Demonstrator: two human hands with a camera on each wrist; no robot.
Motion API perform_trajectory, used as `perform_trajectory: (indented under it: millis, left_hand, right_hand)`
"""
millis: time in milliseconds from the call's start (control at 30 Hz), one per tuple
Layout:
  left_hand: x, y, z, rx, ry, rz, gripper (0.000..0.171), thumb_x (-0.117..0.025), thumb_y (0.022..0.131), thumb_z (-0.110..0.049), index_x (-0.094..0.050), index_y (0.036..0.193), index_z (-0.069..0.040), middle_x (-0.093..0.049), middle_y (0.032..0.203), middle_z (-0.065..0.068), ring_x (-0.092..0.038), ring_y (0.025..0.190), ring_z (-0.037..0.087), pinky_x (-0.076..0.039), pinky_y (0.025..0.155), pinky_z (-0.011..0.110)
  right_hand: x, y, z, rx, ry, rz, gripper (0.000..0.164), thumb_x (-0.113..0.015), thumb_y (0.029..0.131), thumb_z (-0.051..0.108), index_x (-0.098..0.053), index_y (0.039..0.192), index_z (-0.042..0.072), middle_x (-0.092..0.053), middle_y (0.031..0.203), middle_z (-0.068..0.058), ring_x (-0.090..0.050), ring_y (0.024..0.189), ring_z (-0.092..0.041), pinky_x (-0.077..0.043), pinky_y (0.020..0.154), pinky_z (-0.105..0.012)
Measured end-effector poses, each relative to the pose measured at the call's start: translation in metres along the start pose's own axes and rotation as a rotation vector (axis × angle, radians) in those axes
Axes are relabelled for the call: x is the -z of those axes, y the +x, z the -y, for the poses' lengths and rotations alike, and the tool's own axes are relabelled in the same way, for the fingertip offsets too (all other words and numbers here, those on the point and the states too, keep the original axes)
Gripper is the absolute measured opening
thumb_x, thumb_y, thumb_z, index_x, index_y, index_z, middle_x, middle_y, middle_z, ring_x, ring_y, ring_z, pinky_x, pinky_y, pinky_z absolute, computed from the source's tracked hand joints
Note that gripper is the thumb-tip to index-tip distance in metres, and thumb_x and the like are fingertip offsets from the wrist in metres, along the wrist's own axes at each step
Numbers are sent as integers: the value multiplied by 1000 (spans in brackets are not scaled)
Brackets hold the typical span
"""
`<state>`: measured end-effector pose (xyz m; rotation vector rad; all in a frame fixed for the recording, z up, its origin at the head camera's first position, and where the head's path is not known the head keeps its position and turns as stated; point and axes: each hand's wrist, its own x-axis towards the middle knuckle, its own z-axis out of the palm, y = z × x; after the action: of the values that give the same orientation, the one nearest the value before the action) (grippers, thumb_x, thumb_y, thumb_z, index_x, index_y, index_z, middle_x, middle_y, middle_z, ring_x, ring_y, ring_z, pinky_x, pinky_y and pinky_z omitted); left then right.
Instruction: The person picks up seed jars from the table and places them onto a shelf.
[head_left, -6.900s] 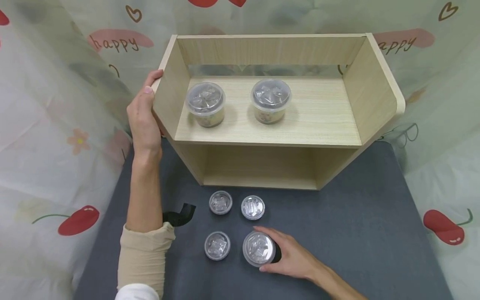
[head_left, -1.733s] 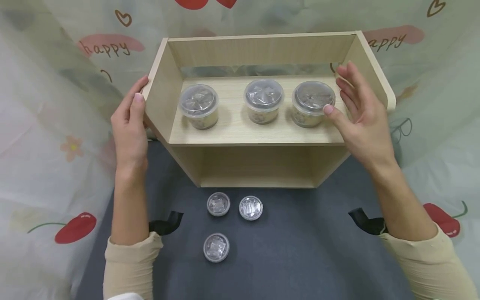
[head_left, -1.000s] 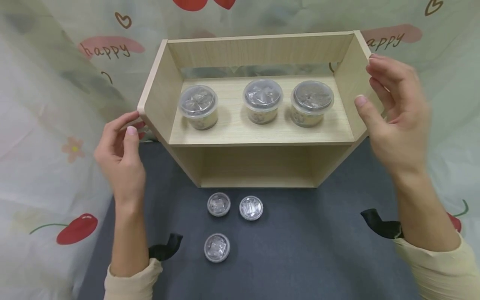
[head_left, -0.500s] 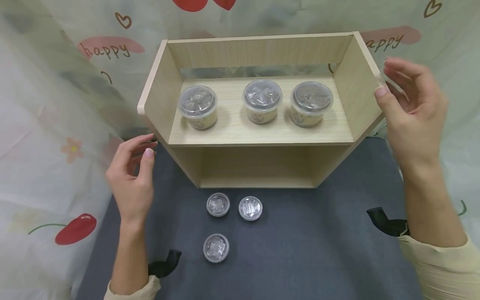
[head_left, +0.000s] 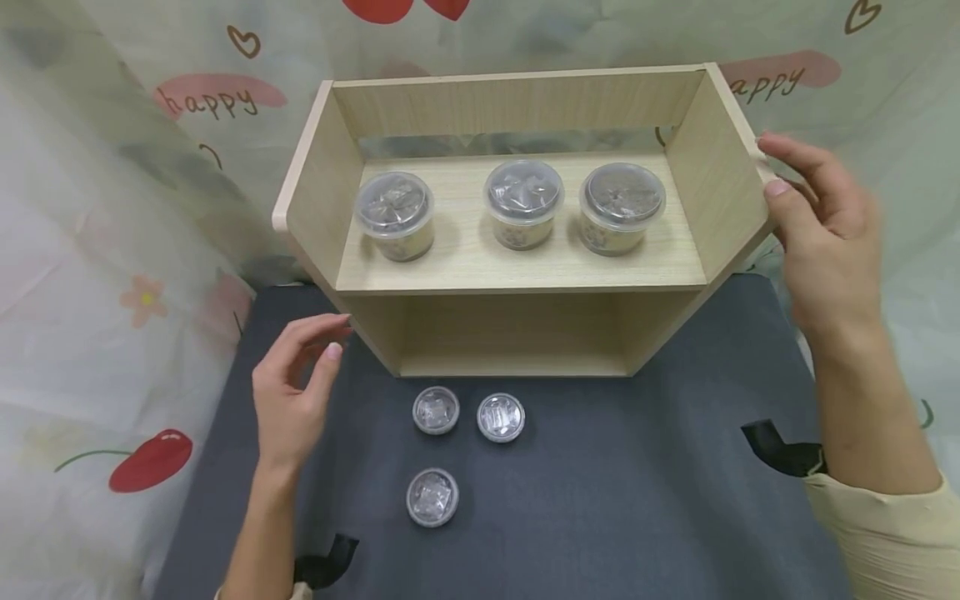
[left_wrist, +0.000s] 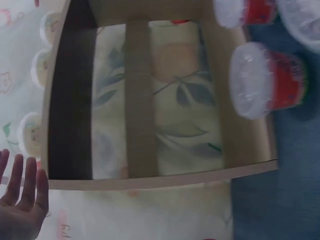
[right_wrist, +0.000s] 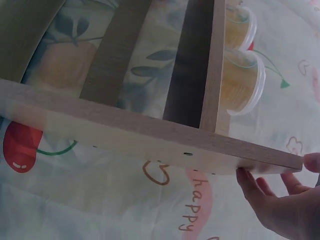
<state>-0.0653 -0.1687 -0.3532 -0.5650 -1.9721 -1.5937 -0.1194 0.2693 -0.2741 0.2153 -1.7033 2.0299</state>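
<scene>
A pale wooden two-tier shelf [head_left: 521, 290] stands on the dark table. On its upper board sit three lidded tubs, a left one [head_left: 395, 215], a middle one [head_left: 524, 204] and a right one [head_left: 622, 208]. My right hand [head_left: 836, 225] holds the front edge of the shelf's right side panel, thumb at the front and fingers against the outer face, as the right wrist view shows. Apart from the shelf, my left hand [head_left: 296, 387] hovers by its lower left side, fingers loosely bent and holding nothing. Three smaller-looking lidded tubs stand before the shelf: [head_left: 436, 410] being one lid.
Next to that tub are another tub [head_left: 501, 417] and a nearer tub [head_left: 432, 497]; the left wrist view shows a red-sided tub [left_wrist: 267, 80]. A printed curtain [head_left: 150, 208] surrounds the table [head_left: 600, 500]. Black straps [head_left: 783, 450] hang at both wrists.
The right hand carried a tub from the table to the upper board, let go, and moved right onto the side panel. The left hand released the left panel and came down toward the table.
</scene>
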Motion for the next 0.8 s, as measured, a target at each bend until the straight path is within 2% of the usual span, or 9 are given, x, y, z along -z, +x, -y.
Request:
perform_trajectory:
  millis: [200, 500, 633, 800]
  left_hand:
    - [-1, -15, 10, 13, -48, 69, 27, -54, 85, 25, -62, 110, 20, -61, 101, 33, -66, 98, 21, -52, 86, 27]
    - [-4, -36, 25, 36, -93, 126, 33, -54, 82, 28, -63, 112, 17, -62, 103, 31, -66, 97, 22, -53, 87, 28]
    - [-4, -50, 40, 58, -109, 148, 37, -55, 79, 30, -63, 112, 16, -62, 103, 30, -66, 96, 21, -53, 86, 27]
    - [-3, -67, 59, 79, -127, 183, 37, -59, 81, 24, -64, 116, 12, -64, 107, 27, -66, 98, 25, -53, 87, 29]
  right_hand:
    - [6, 0, 0, -101, 48, 24, 31, -49, 101, 2, -61, 129, -7, -51, 137, -15, -52, 117, -25, -48, 86, -27]
    - [9, 3, 1, -181, 39, 45, 33, -54, 100, 5, -60, 132, -2, -53, 136, -13, -52, 117, -23, -49, 84, -25]
    - [11, 4, 3, -226, 36, 68, 37, -50, 102, 8, -57, 138, 4, -48, 141, -11, -48, 123, -23, -44, 88, -25]
    - [13, 7, 3, -294, 21, 102, 41, -47, 104, 16, -52, 145, 13, -38, 150, -6, -42, 130, -23, -39, 92, -26]
